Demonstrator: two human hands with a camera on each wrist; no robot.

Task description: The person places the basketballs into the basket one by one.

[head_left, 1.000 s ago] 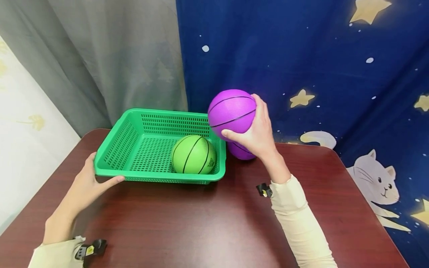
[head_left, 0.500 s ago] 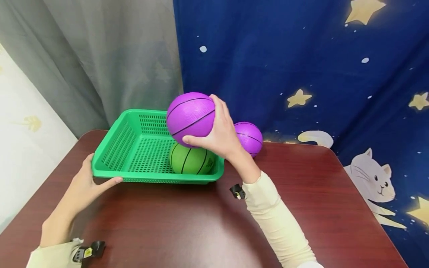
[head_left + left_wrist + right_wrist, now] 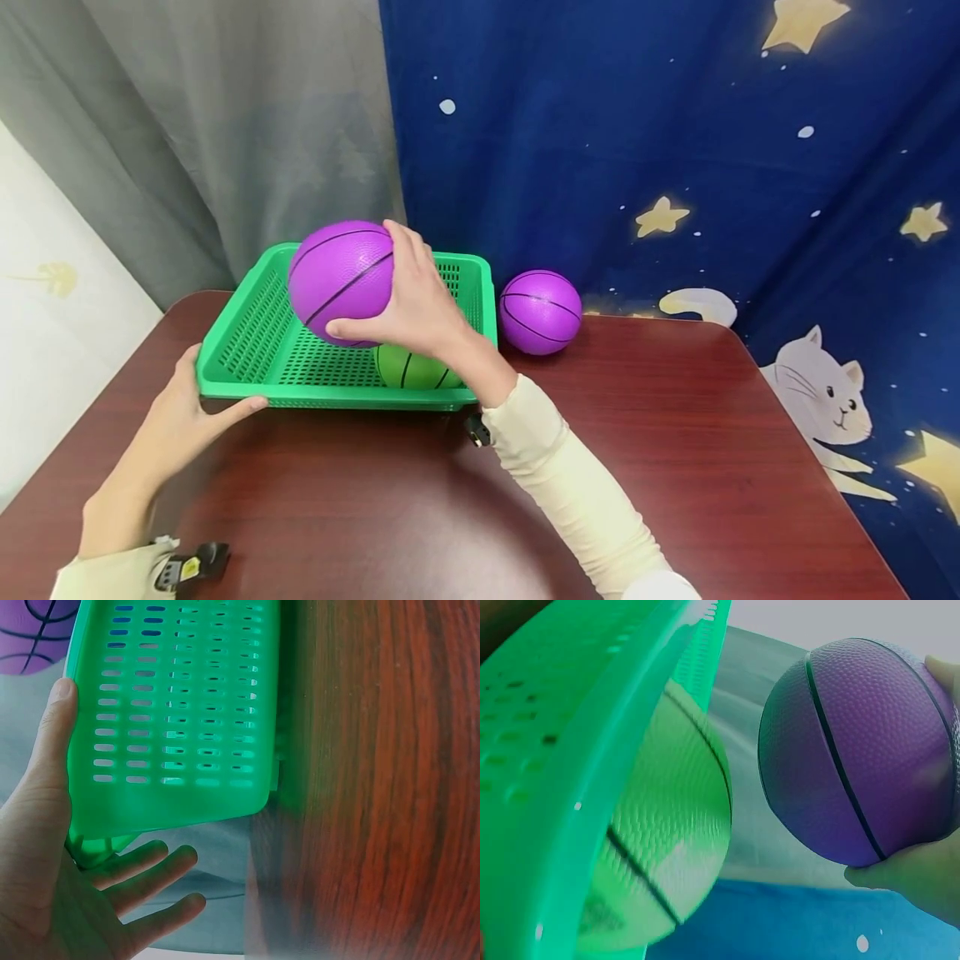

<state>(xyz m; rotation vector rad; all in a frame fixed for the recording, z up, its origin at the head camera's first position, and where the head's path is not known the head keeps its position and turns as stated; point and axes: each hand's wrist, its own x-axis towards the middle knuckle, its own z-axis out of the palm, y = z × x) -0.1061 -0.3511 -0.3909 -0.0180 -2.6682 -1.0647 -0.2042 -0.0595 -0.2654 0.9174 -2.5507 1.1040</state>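
Note:
My right hand (image 3: 423, 304) grips a purple toy basketball (image 3: 341, 279), thumb below and fingers around its right side. It holds the ball above the left-middle part of a green plastic basket (image 3: 322, 392). A green toy basketball (image 3: 408, 368) lies inside, partly hidden behind my right hand and wrist. In the right wrist view, a gap shows between the held ball (image 3: 855, 757) and the green ball (image 3: 675, 832). At the basket's near left corner rests my left hand (image 3: 176, 421). The left wrist view has its thumb (image 3: 60, 712) against the rim and the other fingers extended past the corner.
A second purple basketball (image 3: 540, 312) stands on the brown table (image 3: 675, 433), close to the basket's right side. Grey (image 3: 225, 125) and blue star-patterned (image 3: 562, 125) curtains hang just behind the table's back edge.
My right hand has carried the purple basketball leftward from the basket's right end to above its left-middle, uncovering the second purple ball. The left hand has stayed at the basket corner.

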